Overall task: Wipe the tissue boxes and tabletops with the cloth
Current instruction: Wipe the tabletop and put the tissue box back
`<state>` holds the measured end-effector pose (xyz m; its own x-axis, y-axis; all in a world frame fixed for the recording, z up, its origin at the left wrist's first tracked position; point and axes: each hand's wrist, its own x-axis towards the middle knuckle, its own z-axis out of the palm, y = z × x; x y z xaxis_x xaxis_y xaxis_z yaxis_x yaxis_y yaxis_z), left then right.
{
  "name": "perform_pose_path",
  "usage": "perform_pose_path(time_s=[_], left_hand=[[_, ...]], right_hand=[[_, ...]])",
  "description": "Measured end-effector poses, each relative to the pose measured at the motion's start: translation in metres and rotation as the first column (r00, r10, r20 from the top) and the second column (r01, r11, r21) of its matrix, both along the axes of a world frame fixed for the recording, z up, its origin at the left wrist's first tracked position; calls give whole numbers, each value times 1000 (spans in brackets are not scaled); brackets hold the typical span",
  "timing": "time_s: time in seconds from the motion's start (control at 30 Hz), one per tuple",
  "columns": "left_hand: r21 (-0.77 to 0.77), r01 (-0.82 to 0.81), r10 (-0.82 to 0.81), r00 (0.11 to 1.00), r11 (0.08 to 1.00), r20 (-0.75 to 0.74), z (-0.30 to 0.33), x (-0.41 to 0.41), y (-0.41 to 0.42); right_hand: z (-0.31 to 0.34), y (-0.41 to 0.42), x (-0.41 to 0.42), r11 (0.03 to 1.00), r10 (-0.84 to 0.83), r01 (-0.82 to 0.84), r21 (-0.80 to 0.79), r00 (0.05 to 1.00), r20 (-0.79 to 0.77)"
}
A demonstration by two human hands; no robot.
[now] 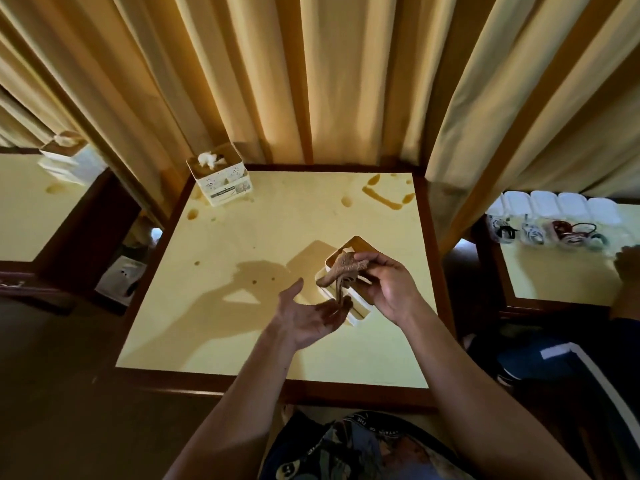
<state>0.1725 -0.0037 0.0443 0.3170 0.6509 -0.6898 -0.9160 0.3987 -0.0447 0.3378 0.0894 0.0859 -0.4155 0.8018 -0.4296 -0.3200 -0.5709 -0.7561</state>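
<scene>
Centrally, right hand [388, 289] pinching brown cloth [341, 268] above tissue box [360, 308], left hand [311, 315] relaxed open beneath

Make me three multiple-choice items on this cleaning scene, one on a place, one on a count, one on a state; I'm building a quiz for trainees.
1. Where does the tissue box with tissue sticking out stand on the middle table?
A. far left corner
B. near right corner
C. centre

2. How many tissue boxes are on the middle table?
A. one
B. two
C. four

3. What is the right hand doing?
A. resting flat on the table
B. holding the brown cloth
C. pulling the curtain

Key:
1 A, the tissue box stands at the table's far left corner.
2 B, a second box stands under the hands.
3 B, the right hand grips the cloth; the left hand is open below it.
</scene>
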Motion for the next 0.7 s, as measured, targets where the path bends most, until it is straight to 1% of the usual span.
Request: perform_pose_path(time_s=[0.1,0.13,0.2,0.27,0.33,0.4,0.43,0.47,0.5,0.57,0.6,0.63,0.7], left_hand=[[99,110,-112,994,989,12,3,-17,10],[132,134,-133,991,982,-15,6,-23,16],[159,120,-101,987,980,-125,12,-35,31],[164,65,-16,959,984,-282,10,-47,48],[169,49,25,911,984,-412,4,-59,62],[120,66,9,842,991,-540,0,-71,71],[105,88,-8,800,991,-600,0,-77,75],[104,125,-26,754,987,-657,0,-82,79],[103,166,-44,701,981,-711,0,-86,84],[75,236,-77,576,969,-814,-2,-93,96],[57,273,-92,502,960,-860,-6,-96,102],[41,319,-104,422,947,-901,-9,-98,108],[26,418,-101,278,908,-955,-14,-99,119]], right_hand=[[3,1,-24,998,-49,51,31,997,-67],[4,0,-33,997,-56,59,47,996,-70],[-1,0,-46,995,-64,65,80,998,-22],[-9,0,-53,994,-65,59,88,996,65],[-19,0,-55,996,-50,35,86,983,178],[-25,1,-54,990,-70,21,139,929,363],[-27,2,-53,981,-115,21,194,866,488],[-30,3,-53,964,-179,15,265,773,609],[-32,4,-52,940,-245,-20,342,657,713],[-38,7,-53,873,-350,-194,448,391,851],[-43,9,-54,848,-369,-289,445,281,886],[-48,11,-56,839,-357,-362,408,200,912],[-57,15,-61,845,-295,-445,296,72,953]])
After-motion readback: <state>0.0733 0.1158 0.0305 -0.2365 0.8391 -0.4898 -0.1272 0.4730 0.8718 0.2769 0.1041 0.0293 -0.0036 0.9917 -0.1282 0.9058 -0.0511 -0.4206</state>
